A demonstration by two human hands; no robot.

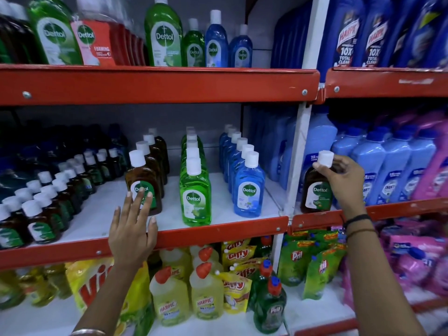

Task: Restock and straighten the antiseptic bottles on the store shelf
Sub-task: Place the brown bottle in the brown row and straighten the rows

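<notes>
"Dettol" stands on the brown bottle (316, 190) in the right hand's fingers (339, 175) and on the brown bottle (143, 185) behind the left fingers (135, 204). Above the right fingers, blue bottles (345, 42) read "Harpic 10X Total Clean"; below them, green pouches (294, 258) read "Pril".

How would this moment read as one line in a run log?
left hand: open, fingers on front brown bottle | right hand: gripping stray brown bottle at blue bottles | stage: straightening

Middle shelf (218, 229) had brown Dettol bottles (155, 156) lined up front to back, all white caps, front one (143, 187) upright near the edge. Green row (195, 190) and blue row (248, 185) stood alongside. One more brown bottle (316, 190) stood upright on the next bay's shelf.
</notes>
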